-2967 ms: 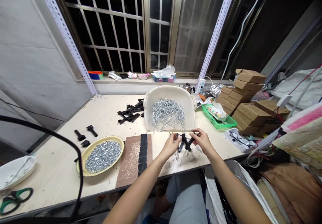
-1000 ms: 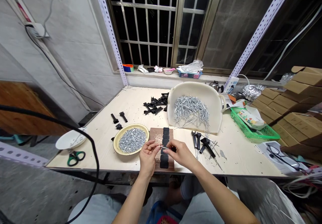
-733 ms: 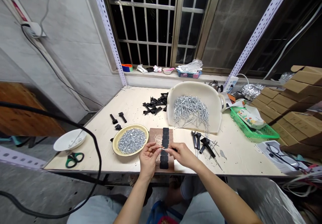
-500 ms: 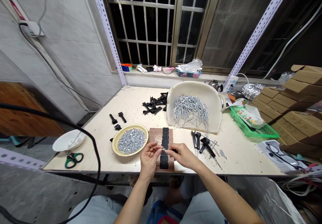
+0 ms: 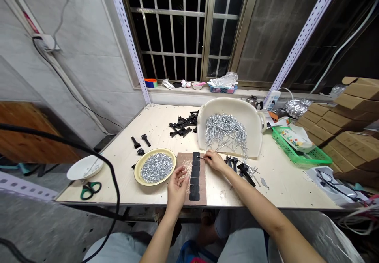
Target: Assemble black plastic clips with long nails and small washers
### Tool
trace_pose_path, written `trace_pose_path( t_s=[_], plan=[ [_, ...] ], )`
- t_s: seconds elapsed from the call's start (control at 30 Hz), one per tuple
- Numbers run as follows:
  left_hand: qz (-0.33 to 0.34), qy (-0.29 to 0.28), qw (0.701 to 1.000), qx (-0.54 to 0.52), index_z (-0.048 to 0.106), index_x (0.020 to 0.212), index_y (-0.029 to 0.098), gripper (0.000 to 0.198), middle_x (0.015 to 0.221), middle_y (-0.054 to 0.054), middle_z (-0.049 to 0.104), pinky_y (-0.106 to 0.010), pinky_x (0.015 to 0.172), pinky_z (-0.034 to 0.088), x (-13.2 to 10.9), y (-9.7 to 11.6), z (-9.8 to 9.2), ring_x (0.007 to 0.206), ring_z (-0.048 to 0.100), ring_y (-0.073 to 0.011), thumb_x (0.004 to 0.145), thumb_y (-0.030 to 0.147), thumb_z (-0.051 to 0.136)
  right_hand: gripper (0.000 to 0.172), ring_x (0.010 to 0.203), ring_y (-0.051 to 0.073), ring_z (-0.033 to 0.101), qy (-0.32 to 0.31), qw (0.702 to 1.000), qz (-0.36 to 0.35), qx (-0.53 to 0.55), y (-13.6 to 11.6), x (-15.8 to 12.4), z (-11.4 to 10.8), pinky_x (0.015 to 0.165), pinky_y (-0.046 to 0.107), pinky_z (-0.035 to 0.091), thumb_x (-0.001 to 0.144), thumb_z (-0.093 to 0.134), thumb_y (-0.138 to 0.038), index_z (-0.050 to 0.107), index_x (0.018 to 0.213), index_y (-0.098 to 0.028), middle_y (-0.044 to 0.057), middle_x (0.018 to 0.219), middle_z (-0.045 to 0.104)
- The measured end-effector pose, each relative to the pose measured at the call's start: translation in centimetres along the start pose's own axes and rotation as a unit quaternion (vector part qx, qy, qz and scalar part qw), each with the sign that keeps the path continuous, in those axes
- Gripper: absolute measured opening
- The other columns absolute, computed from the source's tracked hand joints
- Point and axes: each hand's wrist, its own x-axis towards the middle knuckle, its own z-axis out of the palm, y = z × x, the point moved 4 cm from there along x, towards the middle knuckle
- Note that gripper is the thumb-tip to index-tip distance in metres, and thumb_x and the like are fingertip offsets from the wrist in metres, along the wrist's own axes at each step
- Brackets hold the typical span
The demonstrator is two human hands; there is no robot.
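My right hand [image 5: 213, 160] pinches a thin metal pin [image 5: 200, 157], its tip over the upper end of a row of black pads [image 5: 195, 174]. The row runs down a brown board [image 5: 203, 196] at the table's front edge. My left hand [image 5: 177, 184] is over the board's left side, fingers loosely curled and apart, with nothing visible in it. Beside it stands a cream bowl [image 5: 136, 173] of small silvery metal pieces [image 5: 156, 167]. Behind my right hand, a large cream tray [image 5: 254, 146] holds a heap of thin metal pins [image 5: 225, 129].
Black plastic parts [image 5: 183, 127] lie left of the tray, more [image 5: 245, 172] beside my right forearm. Green-handled scissors [image 5: 90, 190] and a white dish [image 5: 72, 172] are at left. A green basket [image 5: 296, 158] and cardboard boxes [image 5: 352, 144] stand at right. A black cable [image 5: 117, 184] hangs in front.
My hands were together over the middle of the pad row; now they are apart. The right has moved up to the row's far end with a pin, and the left has loosened its pinch.
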Motion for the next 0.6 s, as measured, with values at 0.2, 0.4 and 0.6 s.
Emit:
trace_pose_path(
  t_s=[0.2, 0.4, 0.6],
  plan=[
    [0.007, 0.063, 0.998, 0.010, 0.056, 0.098, 0.017, 0.037, 0.094, -0.008, 0.062, -0.031, 0.083, 0.045, 0.2, 1.3, -2.1, 0.089, 0.058, -0.0165, 0.065, 0.027, 0.068, 0.008, 0.076, 0.013, 0.057, -0.196, 0.971, -0.082, 0.112, -1.1, -2.5, 1.5, 0.072, 0.026, 0.044, 0.078, 0.058, -0.021, 0.065, 0.076, -0.017, 0.001, 0.079, 0.061],
    [0.011, 0.046, 0.999, 0.010, 0.057, 0.095, 0.017, 0.033, 0.091, -0.007, 0.063, -0.031, 0.083, 0.045, 0.2, 2.2, -2.1, 0.087, 0.059, -0.0161, 0.065, 0.028, 0.068, 0.015, 0.078, 0.016, 0.056, -0.068, 0.992, 0.032, 0.106, -0.9, -0.5, 0.8, 0.075, 0.032, 0.043, 0.080, 0.053, -0.020, 0.066, 0.075, -0.013, 0.006, 0.081, 0.062],
    [0.029, 0.083, 0.995, 0.047, 0.061, 0.083, 0.015, 0.027, 0.083, -0.006, 0.064, -0.029, 0.077, 0.046, 1.4, 2.5, -3.9, 0.080, 0.060, -0.0168, 0.063, 0.032, 0.068, 0.015, 0.071, 0.014, 0.056, -0.076, 0.981, 0.047, 0.174, -0.9, -0.6, 1.6, 0.069, 0.027, 0.044, 0.076, 0.057, -0.024, 0.065, 0.068, -0.014, 0.003, 0.073, 0.062]
  ],
)
